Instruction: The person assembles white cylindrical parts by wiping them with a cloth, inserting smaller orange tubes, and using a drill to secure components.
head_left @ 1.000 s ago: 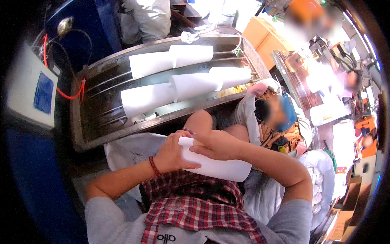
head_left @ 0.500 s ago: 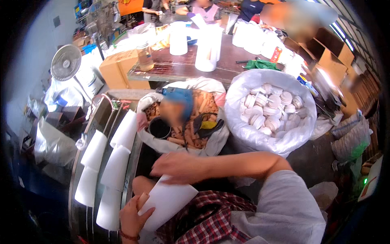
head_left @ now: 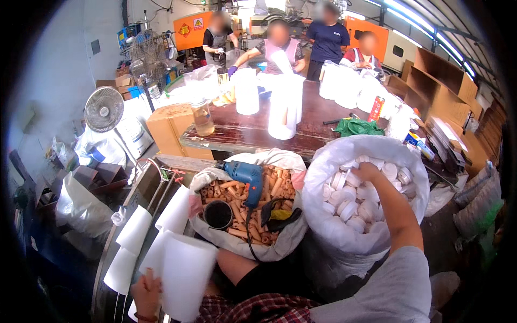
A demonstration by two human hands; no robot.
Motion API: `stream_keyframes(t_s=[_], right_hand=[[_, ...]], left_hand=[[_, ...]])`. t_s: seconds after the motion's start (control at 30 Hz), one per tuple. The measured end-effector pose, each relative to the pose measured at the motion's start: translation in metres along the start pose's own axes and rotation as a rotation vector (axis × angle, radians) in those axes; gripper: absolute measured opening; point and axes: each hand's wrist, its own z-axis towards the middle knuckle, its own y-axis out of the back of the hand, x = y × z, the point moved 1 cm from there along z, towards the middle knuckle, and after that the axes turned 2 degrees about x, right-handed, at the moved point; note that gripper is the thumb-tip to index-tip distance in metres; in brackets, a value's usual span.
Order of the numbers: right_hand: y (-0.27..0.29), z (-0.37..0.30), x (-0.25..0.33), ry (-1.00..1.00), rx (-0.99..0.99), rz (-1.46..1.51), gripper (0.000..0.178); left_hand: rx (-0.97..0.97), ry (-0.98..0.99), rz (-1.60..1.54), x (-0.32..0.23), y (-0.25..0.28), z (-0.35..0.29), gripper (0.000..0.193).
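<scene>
My left hand (head_left: pixel 145 297) is closed at the lower left on a white tapered plastic cylinder (head_left: pixel 188 272). A short tan tube (head_left: pixel 149 276) sticks up by its fingers, against the cylinder's side; whether the two are joined I cannot tell. At the right, my right hand (head_left: pixel 367 171) reaches down into a big white sack (head_left: pixel 339 237) of white round ridged caps (head_left: pixel 369 209). Its fingertips are among the caps and partly hidden, so its grip is unclear.
Between my arms stands a sack (head_left: pixel 277 254) of tan tubes, with a blue power drill (head_left: pixel 245 177) and a dark cup (head_left: pixel 218 214) on top. White cylinders (head_left: pixel 129 237) lie on a rack at left. Several people are around the dark red table (head_left: pixel 242 134). A fan (head_left: pixel 104 109) stands left.
My right hand has left the white cylinder and moved up and right into the sack of caps. My left hand has shifted left and tipped the cylinder more upright. The view has tilted up.
</scene>
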Motion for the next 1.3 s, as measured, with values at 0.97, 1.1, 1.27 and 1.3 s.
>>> stream_keyframes(t_s=[0.97,1.1,1.27,1.3], right_hand=[[0.074,-0.277,0.419,1.309,0.059,0.596,0.078],[0.068,-0.3,0.465,1.498,-0.023,0.586,0.07],[0.058,-0.307,0.473,1.566,-0.129,0.541,0.068],[0.056,-0.308,0.473,1.565,-0.131,0.527,0.067]], left_hand=[[-0.326,0.365,-1.838,0.012,-0.076,0.001,0.009],[-0.368,0.312,-1.815,0.014,-0.071,-0.016,0.015],[-0.356,0.312,-1.831,0.011,-0.073,-0.021,0.017],[-0.347,0.302,-1.828,0.008,-0.074,-0.022,0.017]])
